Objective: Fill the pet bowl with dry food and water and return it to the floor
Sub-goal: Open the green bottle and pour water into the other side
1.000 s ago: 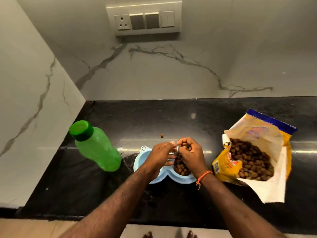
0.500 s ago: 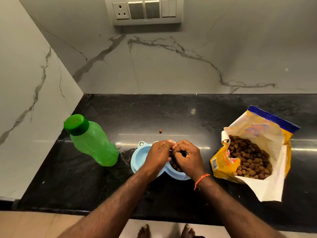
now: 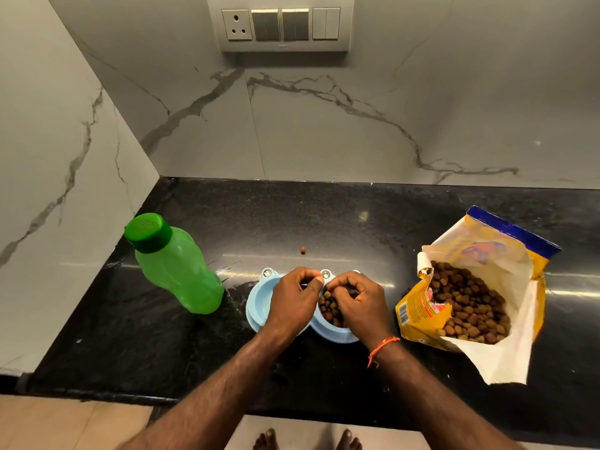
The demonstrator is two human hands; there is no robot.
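Note:
A light blue double pet bowl sits on the black counter near its front edge. Its left compartment shows bare; the right one holds brown kibble. My left hand hovers over the bowl's middle with fingers curled and thumb against the fingertips; nothing shows between them. My right hand is curled over the kibble compartment, fingertips among the pieces. A green water bottle with its cap on stands left of the bowl. The torn-open yellow food bag lies to the right, kibble visible inside.
One stray kibble piece lies on the counter behind the bowl. Marble walls close the back and left. A switch panel is on the back wall. My bare feet show below the counter edge.
Both hands have dropped lower onto the bowl, and the kibble seen between them before is now down in the right compartment. The view has shifted slightly.

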